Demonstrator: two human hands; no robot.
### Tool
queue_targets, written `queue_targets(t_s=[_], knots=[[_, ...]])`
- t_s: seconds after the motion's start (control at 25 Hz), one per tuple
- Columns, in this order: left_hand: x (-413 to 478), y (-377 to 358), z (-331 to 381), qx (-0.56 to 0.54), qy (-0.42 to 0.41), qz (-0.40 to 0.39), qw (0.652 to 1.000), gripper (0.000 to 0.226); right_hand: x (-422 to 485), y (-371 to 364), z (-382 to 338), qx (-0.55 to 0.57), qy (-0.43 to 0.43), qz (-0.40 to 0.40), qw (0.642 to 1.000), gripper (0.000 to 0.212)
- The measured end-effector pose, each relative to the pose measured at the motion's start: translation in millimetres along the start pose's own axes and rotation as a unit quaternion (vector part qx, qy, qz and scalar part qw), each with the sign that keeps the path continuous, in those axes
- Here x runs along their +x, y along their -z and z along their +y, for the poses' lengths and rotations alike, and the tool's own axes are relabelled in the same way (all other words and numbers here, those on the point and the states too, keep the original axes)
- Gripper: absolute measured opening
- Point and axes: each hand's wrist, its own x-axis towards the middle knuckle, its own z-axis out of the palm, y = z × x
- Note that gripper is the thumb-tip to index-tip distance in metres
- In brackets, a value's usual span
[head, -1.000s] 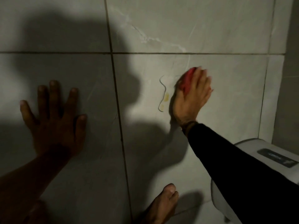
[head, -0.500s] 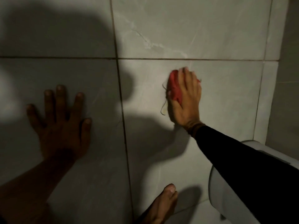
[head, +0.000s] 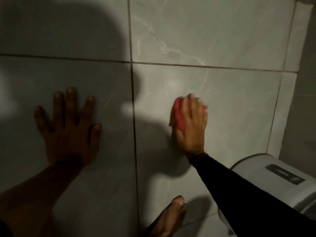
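Observation:
My right hand (head: 191, 127), in a black sleeve, presses a red cloth (head: 178, 115) flat against the grey marbled wall tile (head: 236, 106). Its fingers lie straight over the cloth and are blurred by motion. Only the cloth's left edge shows beside the hand. My left hand (head: 68, 132) rests flat on the neighbouring tile to the left, fingers spread, in shadow.
A white toilet cistern (head: 256, 170) with a dark push plate stands at the lower right, close under my right arm. My bare foot (head: 169, 218) is at the bottom centre. A dark grout line (head: 134, 134) runs vertically between my hands. The wall corner is at the far right.
My right hand has slid the red cloth left and down over the thin curved mark with the yellowish spot; that mark no longer shows. My left hand stays put.

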Motion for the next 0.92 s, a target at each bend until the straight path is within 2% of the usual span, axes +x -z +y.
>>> queue_targets(t_s=[0.04,0.08,0.12,0.16,0.2,0.24,0.28,0.32,0.36,0.4,0.44,0.48,0.52,0.56,0.6,0.64,0.68,0.76,0.84,0.88,0.92], knots=[[1.7,0.1,-0.3,0.003,-0.005,-0.001,1.0,0.076,18.6,-1.9,-8.4,0.05,-0.125,0.045,0.99,0.089],[2.2,0.2,-1.2,0.003,-0.009,-0.003,1.0,0.076,29.1,-4.9,-28.0,0.078,-0.195,0.08,0.974,0.091],[1.2,0.7,-2.1,0.003,-0.009,-0.004,1.0,0.076,25.2,-9.7,-47.2,0.062,-0.197,0.087,0.975,0.087],[-0.3,1.3,-1.8,0.0,-0.007,-0.006,1.0,0.076,4.8,-16.8,-59.2,0.03,-0.129,0.066,0.989,0.08],[-0.4,1.8,-0.8,-0.002,-0.007,-0.008,1.0,0.077,-27.7,-25.1,-61.4,0.013,-0.021,0.036,0.999,0.075],[-0.8,2.8,-0.6,-0.002,-0.003,-0.011,1.0,0.077,-58.8,-21.2,-52.7,0.009,0.066,-0.013,0.998,0.075],[-0.4,3.3,-0.3,-0.003,0.001,-0.014,1.0,0.077,-79.3,-16.6,-29.2,-0.001,0.108,-0.042,0.993,0.078],[-0.1,3.6,-0.3,-0.001,0.0,-0.015,1.0,0.077,-84.8,-11.1,-11.2,0.001,0.086,-0.054,0.995,0.078],[0.4,3.9,0.3,0.003,-0.002,-0.015,1.0,0.077,-77.0,-10.1,-3.5,0.016,-0.004,-0.037,0.999,0.078],[1.9,3.7,1.2,0.009,-0.005,-0.018,1.0,0.078,-58.4,-11.7,-6.4,0.055,-0.153,0.0,0.987,0.082],[2.0,3.2,1.4,0.011,-0.006,-0.022,1.0,0.078,-39.8,-15.8,-27.0,0.094,-0.275,0.043,0.956,0.087],[2.0,3.4,0.9,0.011,-0.002,-0.022,1.0,0.078,-31.5,-18.6,-54.3,0.103,-0.307,0.068,0.944,0.089],[1.1,4.1,0.3,0.009,0.001,-0.018,1.0,0.077,-39.1,-24.0,-79.5,0.081,-0.26,0.068,0.96,0.085],[0.1,4.2,1.1,0.007,0.0,-0.012,1.0,0.077,-64.2,-32.5,-94.9,0.065,-0.147,0.042,0.986,0.079],[-0.4,4.3,1.0,0.009,-0.002,-0.006,1.0,0.077,-93.0,-36.5,-96.4,0.064,-0.047,0.007,0.997,0.074],[-1.1,4.2,0.5,0.013,-0.001,-0.004,1.0,0.077,-116.2,-36.1,-80.5,0.056,-0.004,-0.024,0.998,0.071],[-0.7,4.0,0.7,0.014,-0.001,-0.004,1.0,0.077,-125.6,-32.8,-55.4,0.048,-0.012,-0.035,0.998,0.071],[-0.3,4.3,2.1,0.013,-0.005,-0.003,1.0,0.076,-98.0,-16.9,-11.6,0.061,-0.157,-0.018,0.985,0.078],[0.5,3.0,1.4,0.018,-0.006,-0.004,1.0,0.075,-24.0,3.1,2.6,0.092,-0.311,0.056,0.944,0.096],[0.7,2.5,0.8,0.019,-0.006,0.0,1.0,0.075,20.6,13.9,-1.4,0.102,-0.335,0.093,0.932,0.101],[0.3,1.8,0.9,0.017,-0.007,0.007,1.0,0.075,61.6,22.3,-9.4,0.098,-0.32,0.116,0.935,0.103]])
